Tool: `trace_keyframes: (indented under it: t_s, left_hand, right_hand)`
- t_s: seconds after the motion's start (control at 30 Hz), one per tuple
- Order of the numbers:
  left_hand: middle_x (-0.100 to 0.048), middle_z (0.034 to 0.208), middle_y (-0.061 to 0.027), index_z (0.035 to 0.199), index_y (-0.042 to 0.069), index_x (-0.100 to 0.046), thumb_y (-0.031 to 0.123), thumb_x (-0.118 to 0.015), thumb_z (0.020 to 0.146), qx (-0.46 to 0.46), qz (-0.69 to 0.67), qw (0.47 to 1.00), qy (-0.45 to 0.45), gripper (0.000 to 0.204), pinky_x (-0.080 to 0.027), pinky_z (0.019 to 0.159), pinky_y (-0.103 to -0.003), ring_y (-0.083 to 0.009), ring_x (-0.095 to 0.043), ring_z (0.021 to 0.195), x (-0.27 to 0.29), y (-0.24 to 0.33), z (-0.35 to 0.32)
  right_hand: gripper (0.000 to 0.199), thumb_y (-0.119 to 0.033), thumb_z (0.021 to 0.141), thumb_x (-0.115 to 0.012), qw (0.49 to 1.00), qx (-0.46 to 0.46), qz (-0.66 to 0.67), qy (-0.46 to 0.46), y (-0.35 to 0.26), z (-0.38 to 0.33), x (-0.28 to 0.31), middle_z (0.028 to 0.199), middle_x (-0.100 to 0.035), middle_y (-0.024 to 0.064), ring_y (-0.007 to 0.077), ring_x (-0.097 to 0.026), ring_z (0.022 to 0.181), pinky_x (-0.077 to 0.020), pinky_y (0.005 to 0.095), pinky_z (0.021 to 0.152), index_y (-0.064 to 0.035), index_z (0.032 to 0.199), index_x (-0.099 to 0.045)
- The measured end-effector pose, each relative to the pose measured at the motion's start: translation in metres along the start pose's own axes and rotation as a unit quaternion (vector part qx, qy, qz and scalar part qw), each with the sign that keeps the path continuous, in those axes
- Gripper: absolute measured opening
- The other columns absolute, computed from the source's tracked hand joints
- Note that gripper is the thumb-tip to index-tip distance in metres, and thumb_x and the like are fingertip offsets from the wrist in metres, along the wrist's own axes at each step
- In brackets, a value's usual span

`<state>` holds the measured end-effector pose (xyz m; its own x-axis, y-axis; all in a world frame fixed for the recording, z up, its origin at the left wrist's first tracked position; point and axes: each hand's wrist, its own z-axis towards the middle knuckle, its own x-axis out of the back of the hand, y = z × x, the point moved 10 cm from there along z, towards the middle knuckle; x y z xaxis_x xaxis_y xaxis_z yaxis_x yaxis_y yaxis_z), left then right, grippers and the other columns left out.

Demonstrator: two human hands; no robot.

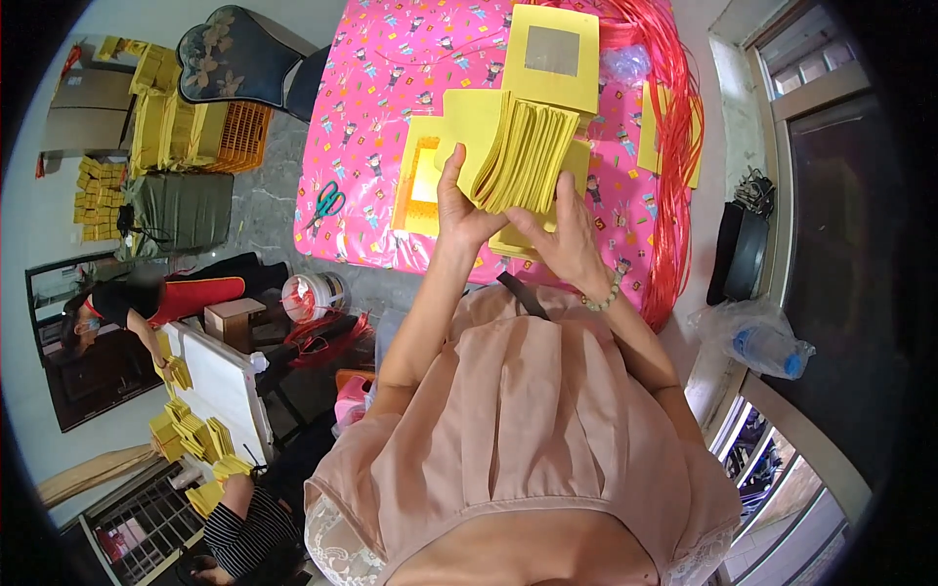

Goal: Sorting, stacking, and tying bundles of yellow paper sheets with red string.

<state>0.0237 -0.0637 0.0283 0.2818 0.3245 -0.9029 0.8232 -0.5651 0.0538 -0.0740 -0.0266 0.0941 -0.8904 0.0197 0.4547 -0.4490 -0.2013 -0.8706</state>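
Observation:
A thick stack of yellow paper sheets (535, 156) is held up over the table, its edges fanned toward me. My left hand (466, 207) grips its left side, thumb pointing up along the face. On the right side, my right hand (572, 244) presses its fingers and thumb against the lower edges. Beyond the stack lies a yellow card with a grey square (552, 51). Partly hidden below it are more yellow sheets and an orange-edged yellow piece (414, 190). Green-handled scissors (330, 200) rest left of my hands.
The pink patterned tablecloth (371, 127) covers the table. Long red plastic strands (674, 176) hang along its right side. A chair (234, 59) and an orange crate (244, 137) stand at the left. Two other people handle yellow bundles around a white table (220, 386).

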Motion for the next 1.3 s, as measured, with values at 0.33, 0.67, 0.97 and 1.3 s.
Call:
trace_keyframes:
  t_s: [0.33, 0.67, 0.97, 1.3]
  left_hand:
    - [-0.053, 0.133, -0.0165, 0.134, 0.005, -0.048, 0.039, -0.069, 0.084, 0.002, -0.003, 1.000, -0.010, 0.064, -0.035, 0.108, -0.053, -0.0338, -0.050, 0.123, 0.003, -0.002, 0.003]
    - [-0.057, 0.129, -0.0152, 0.132, 0.006, -0.050, 0.036, -0.068, 0.085, -0.031, 0.017, 0.999, 0.006, 0.059, -0.039, 0.105, -0.052, -0.0326, -0.053, 0.119, 0.001, 0.002, 0.004]
    - [-0.061, 0.121, -0.0119, 0.128, 0.005, -0.051, 0.023, -0.070, 0.084, -0.175, 0.160, 0.966, 0.101, 0.052, -0.046, 0.099, -0.044, -0.0275, -0.059, 0.112, 0.001, 0.043, -0.022]
    - [-0.064, 0.108, -0.0085, 0.118, 0.002, -0.056, 0.017, -0.068, 0.086, -0.298, 0.198, 0.918, 0.171, 0.038, -0.052, 0.088, -0.037, -0.0219, -0.063, 0.100, 0.097, 0.118, -0.055]
  right_hand:
    - [0.056, -0.032, 0.088, -0.068, 1.000, -0.011, -0.006, 0.004, 0.002, -0.003, -0.001, 0.111, -0.059, 0.0234, 0.0372, -0.059, 0.101, -0.0456, 0.0439, 0.084, 0.0043, 0.120, -0.039]
    - [0.074, -0.047, 0.080, -0.073, 0.998, 0.001, 0.021, 0.062, -0.003, -0.001, 0.009, 0.102, -0.054, 0.0235, 0.0385, -0.055, 0.097, -0.0435, 0.0459, 0.083, 0.0064, 0.118, -0.039]
    - [0.073, -0.051, 0.069, -0.079, 0.963, 0.177, -0.120, 0.163, -0.068, 0.012, 0.050, 0.118, -0.050, 0.0113, 0.0319, -0.044, 0.117, -0.0334, 0.0465, 0.099, -0.0066, 0.121, -0.052]
    - [0.031, -0.030, 0.078, -0.071, 0.935, 0.284, -0.173, -0.122, -0.062, 0.027, -0.101, 0.088, -0.063, 0.0094, 0.0269, -0.061, 0.088, -0.0463, 0.0404, 0.080, -0.0053, 0.094, -0.062]
